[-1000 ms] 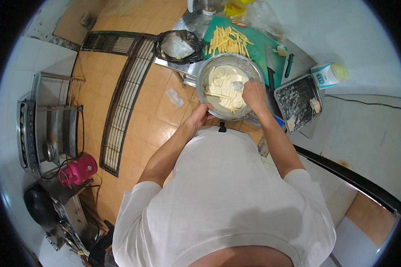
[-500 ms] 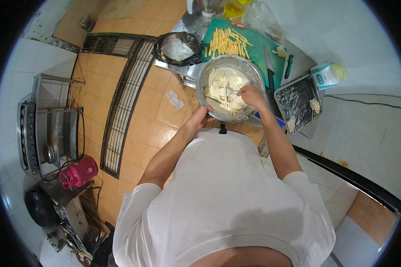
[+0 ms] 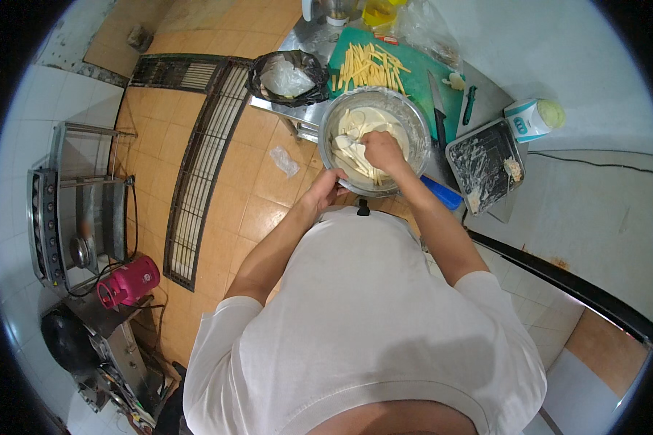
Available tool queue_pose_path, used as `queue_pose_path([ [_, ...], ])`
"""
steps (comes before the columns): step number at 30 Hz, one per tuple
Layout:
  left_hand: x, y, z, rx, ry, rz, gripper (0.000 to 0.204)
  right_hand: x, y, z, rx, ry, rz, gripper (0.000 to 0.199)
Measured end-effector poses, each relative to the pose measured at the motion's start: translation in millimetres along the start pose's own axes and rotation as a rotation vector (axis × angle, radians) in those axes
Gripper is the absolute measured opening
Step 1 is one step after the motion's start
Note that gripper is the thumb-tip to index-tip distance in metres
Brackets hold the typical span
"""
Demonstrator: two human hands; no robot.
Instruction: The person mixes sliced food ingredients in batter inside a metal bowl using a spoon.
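A wide metal bowl (image 3: 418, 123) stands at the near edge of the work table, holding pale, creamy batter (image 3: 374, 118) with cut sticks and slices mixed into it. My left hand (image 3: 326, 188) grips the bowl's near left rim. Over the batter, my right hand (image 3: 383, 151) is closed round a small metal utensil; its head is down in the mix, so I cannot tell whether it is a fork or a spoon. Behind the bowl, a heap of pale yellow sticks (image 3: 370, 67) lies on a green cutting board (image 3: 421, 61).
Right of the bowl lie a black-handled knife (image 3: 438, 109), a green-handled tool (image 3: 470, 105) and a smeared dark tray (image 3: 482, 170). A black plastic bag (image 3: 315, 72) sits at the table's left. Beyond the floor grate (image 3: 210, 167) stand a stove (image 3: 47, 225) and a pink gas cylinder (image 3: 130, 281).
My right hand has moved left and inward over the bowl, taking the utensil through the batter. My left hand stays on the rim.
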State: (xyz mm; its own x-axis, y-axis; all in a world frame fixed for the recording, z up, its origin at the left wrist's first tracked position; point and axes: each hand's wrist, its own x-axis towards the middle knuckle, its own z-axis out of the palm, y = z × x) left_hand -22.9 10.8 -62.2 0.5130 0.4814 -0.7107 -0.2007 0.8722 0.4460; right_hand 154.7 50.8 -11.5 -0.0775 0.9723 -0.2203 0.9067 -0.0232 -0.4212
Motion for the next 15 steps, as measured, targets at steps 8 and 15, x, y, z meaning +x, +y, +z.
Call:
queue_pose_path([
  [8, -2, -3, 1, 0.008, 0.044, 0.012, 0.041, -6, -10, -18, -0.064, 0.141, 0.094, 0.023],
  [15, 2, -4, -1, 0.0, 0.073, 0.063, 0.033, -23, 15, -38, -0.292, 0.052, 0.206, 0.021],
])
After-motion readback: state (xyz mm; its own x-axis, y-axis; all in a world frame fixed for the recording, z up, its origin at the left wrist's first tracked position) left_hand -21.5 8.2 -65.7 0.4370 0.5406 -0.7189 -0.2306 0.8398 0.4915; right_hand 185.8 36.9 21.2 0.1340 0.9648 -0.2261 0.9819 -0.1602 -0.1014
